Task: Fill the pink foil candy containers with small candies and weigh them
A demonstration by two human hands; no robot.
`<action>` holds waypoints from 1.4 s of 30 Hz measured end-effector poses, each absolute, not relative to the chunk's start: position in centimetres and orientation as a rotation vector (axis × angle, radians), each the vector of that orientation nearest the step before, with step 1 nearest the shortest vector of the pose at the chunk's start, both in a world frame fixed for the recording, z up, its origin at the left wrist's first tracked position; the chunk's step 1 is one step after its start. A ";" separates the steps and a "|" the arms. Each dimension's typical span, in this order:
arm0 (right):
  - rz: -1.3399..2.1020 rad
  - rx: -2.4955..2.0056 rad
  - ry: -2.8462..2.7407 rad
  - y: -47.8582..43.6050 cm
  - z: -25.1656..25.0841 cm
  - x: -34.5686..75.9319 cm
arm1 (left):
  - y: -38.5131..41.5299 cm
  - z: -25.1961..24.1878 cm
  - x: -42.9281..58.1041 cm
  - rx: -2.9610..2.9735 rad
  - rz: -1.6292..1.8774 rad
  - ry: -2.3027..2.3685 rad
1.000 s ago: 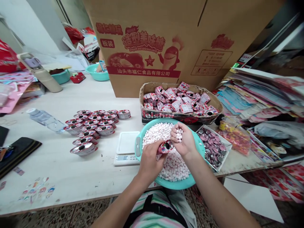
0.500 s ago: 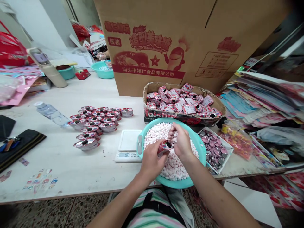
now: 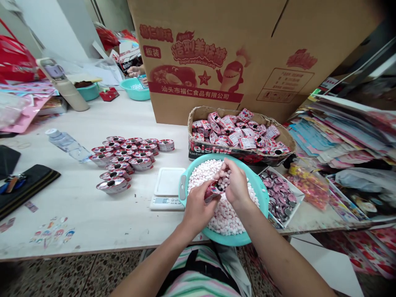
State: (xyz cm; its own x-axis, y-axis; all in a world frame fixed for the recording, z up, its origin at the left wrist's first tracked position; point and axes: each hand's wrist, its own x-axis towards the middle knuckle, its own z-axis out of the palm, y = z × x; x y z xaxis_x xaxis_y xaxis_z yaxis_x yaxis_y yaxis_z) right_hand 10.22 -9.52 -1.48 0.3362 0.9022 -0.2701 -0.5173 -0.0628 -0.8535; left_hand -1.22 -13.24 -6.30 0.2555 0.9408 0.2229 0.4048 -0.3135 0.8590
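Right hand (image 3: pixel 235 184) has come down to the tin (image 3: pixel 213 192) in the left hand (image 3: pixel 196 210), above the basin (image 3: pixel 238 240) of candies (image 3: pixel 225 218).

Along the bench (image 3: pixel 77 222), left to right: a water bottle (image 3: pixel 64 144) on its side, rows of red-and-silver tins (image 3: pixel 123 154), and a digital scale (image 3: pixel 167 187). The left hand is curled shut around the tin, low over the teal basin, with the tin's end toward the right hand. The right hand's bunched fingers (image 3: pixel 221 174) pinch a few candies right by the tin. Behind the basin sits a cardboard tray (image 3: pixel 241 153) of red-and-white packets; to its right, a white tray (image 3: pixel 280 196) holds more tins.
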 end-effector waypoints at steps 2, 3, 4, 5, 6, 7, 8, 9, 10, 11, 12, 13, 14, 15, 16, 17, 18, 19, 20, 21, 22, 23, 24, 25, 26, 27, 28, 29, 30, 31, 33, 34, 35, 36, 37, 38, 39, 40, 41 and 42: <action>1.217 -1.111 -0.438 -9.5 -1.5 10.1 | -13.2 -6.3 -1.2 1.864 0.995 1.243; 1.215 -1.112 -0.441 -9.5 -1.5 10.1 | -13.1 -6.3 -1.2 1.862 0.990 1.250; 1.212 -1.111 -0.445 -9.4 -1.5 10.0 | -13.1 -6.3 -1.2 1.853 0.987 1.251; 1.211 -1.110 -0.450 -9.4 -1.5 10.0 | -13.1 -6.4 -1.2 1.837 0.986 1.246; 1.212 -1.110 -0.452 -9.4 -1.4 10.0 | -13.0 -6.4 -1.2 1.821 0.987 1.237; 1.212 -1.109 -0.451 -9.4 -1.4 10.0 | -13.0 -6.5 -1.2 1.814 0.989 1.227; 1.213 -1.107 -0.449 -9.3 -1.4 10.0 | -13.0 -6.5 -1.2 1.822 0.992 1.219; 1.215 -1.102 -0.444 -9.3 -1.3 9.9 | -13.0 -6.5 -1.2 1.843 0.995 1.217; 1.215 -1.096 -0.435 -9.3 -1.3 9.9 | -13.1 -6.6 -1.2 1.871 0.996 1.219; 1.214 -1.091 -0.427 -9.3 -1.2 9.9 | -13.1 -6.6 -1.2 1.894 0.997 1.222; 1.210 -1.087 -0.420 -9.3 -1.2 9.9 | -13.1 -6.6 -1.2 1.898 0.998 1.220; 1.209 -1.083 -0.416 -9.3 -1.1 9.8 | -13.1 -6.6 -1.2 1.882 0.998 1.212; 1.210 -1.082 -0.417 -9.3 -1.0 9.8 | -13.1 -6.6 -1.2 1.851 0.998 1.203; 1.214 -1.080 -0.421 -9.4 -0.9 9.7 | -13.0 -6.6 -1.1 1.819 0.996 1.197; 1.221 -1.077 -0.430 -9.4 -0.9 9.7 | -13.0 -6.6 -1.1 1.792 0.994 1.193; 1.227 -1.075 -0.438 -9.5 -0.8 9.7 | -12.9 -6.5 -1.0 1.773 0.993 1.188; 1.232 -1.072 -0.443 -9.5 -0.6 9.6 | -12.9 -6.5 -1.0 1.758 0.994 1.180; 1.238 -1.070 -0.444 -9.5 -0.5 9.6 | -12.9 -6.4 -0.9 1.743 0.998 1.166; 1.242 -1.067 -0.445 -9.5 -0.5 9.6 | -12.9 -6.4 -0.9 1.722 1.006 1.148; 1.246 -1.063 -0.445 -9.6 -0.4 9.6 | -12.9 -6.4 -0.9 1.701 1.014 1.128; 1.248 -1.060 -0.446 -9.6 -0.3 9.6 | -12.9 -6.3 -0.9 1.690 1.018 1.116; 1.249 -1.060 -0.450 -9.6 -0.3 9.6 | -12.9 -6.3 -0.9 1.699 1.019 1.119; 1.247 -1.062 -0.456 -9.6 -0.3 9.6 | -12.9 -6.3 -0.9 1.723 1.017 1.132; 1.243 -1.065 -0.463 -9.6 -0.4 9.6 | -12.9 -6.3 -0.9 1.751 1.012 1.147; 1.241 -1.067 -0.467 -9.6 -0.4 9.6 | -12.9 -6.4 -0.9 1.773 1.006 1.157; 1.242 -1.065 -0.465 -9.6 -0.4 9.6 | -12.9 -6.4 -0.9 1.781 1.001 1.157; 1.246 -1.054 -0.455 -9.6 -0.4 9.7 | -12.9 -6.4 -0.9 1.773 1.001 1.152; 1.253 -1.035 -0.437 -9.6 -0.3 9.9 | -12.8 -6.3 -1.0 1.756 1.006 1.146; 1.264 -1.007 -0.414 -9.5 -0.2 10.2 | -12.8 -6.3 -1.1 1.738 1.013 1.144; 1.275 -0.974 -0.390 -9.5 0.0 10.5 | -12.7 -6.3 -1.2 1.725 1.022 1.145; 1.291 -0.914 -0.347 -9.5 0.3 11.6 | -12.6 -6.2 -1.4 1.695 1.049 1.143; 1.295 -0.893 -0.330 -9.5 0.4 12.2 | -12.6 -6.2 -1.6 1.666 1.066 1.131; 1.292 -0.881 -0.313 -9.6 0.5 12.9 | -12.7 -6.2 -1.7 1.626 1.087 1.109; 1.284 -0.877 -0.297 -9.7 0.4 13.7 | -12.7 -6.3 -1.9 1.578 1.107 1.080; 1.271 -0.880 -0.280 -9.8 0.2 14.4 | -12.7 -6.3 -2.0 1.522 1.131 1.045; 1.255 -0.889 -0.263 -10.0 -0.2 15.0 | -12.8 -6.4 -2.1 1.463 1.154 1.004; 1.235 -0.903 -0.249 -10.3 -0.6 15.6 | -12.8 -6.4 -2.2 1.404 1.177 0.961; 1.215 -0.924 -0.243 -10.5 -1.1 16.1 | -12.9 -6.4 -2.3 1.351 1.199 0.920; 1.195 -0.952 -0.248 -10.8 -1.7 16.5 | -12.9 -6.4 -2.4 1.311 1.216 0.884; 1.176 -0.986 -0.263 -11.0 -2.3 16.8 | -13.0 -6.4 -2.4 1.286 1.226 0.855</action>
